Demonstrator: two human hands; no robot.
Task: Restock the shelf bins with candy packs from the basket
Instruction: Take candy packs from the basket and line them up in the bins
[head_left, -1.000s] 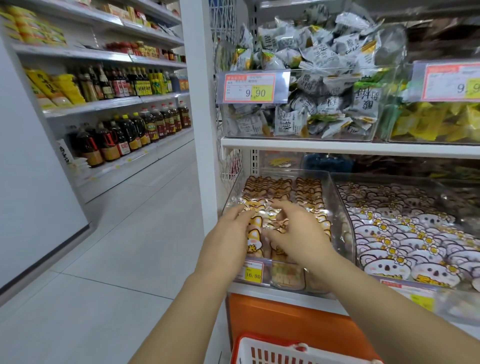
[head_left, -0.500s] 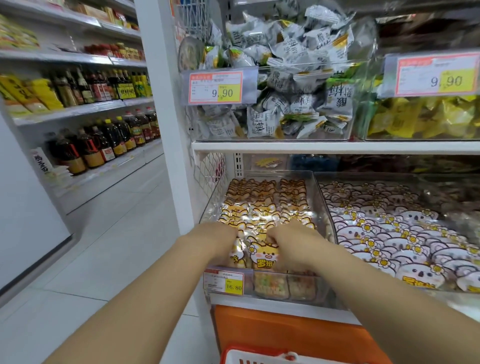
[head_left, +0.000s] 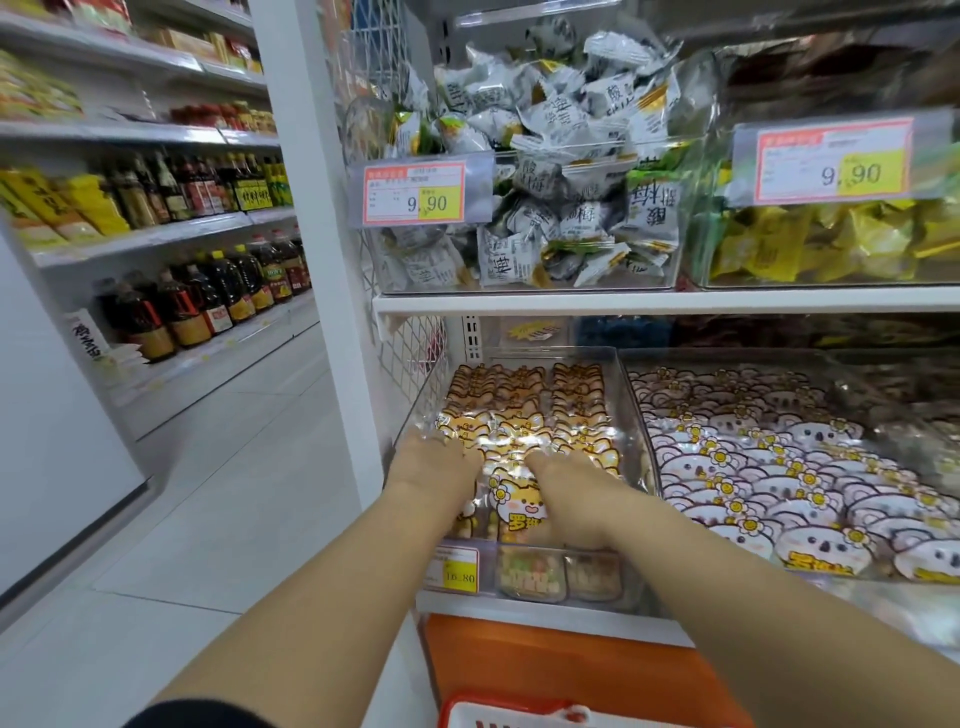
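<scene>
Upright, front-facing candy packs (head_left: 519, 505) under flat left hand (head_left: 435, 464) and right hand (head_left: 567, 484), grip apart

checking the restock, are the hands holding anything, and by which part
Nothing held: left hand and right hand lie flat atop the candy packs.

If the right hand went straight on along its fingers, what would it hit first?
Most likely the orange cat-face packs standing in rows in the left clear bin. The right hand seems to touch the nearest ones, though depth is unclear.
</scene>
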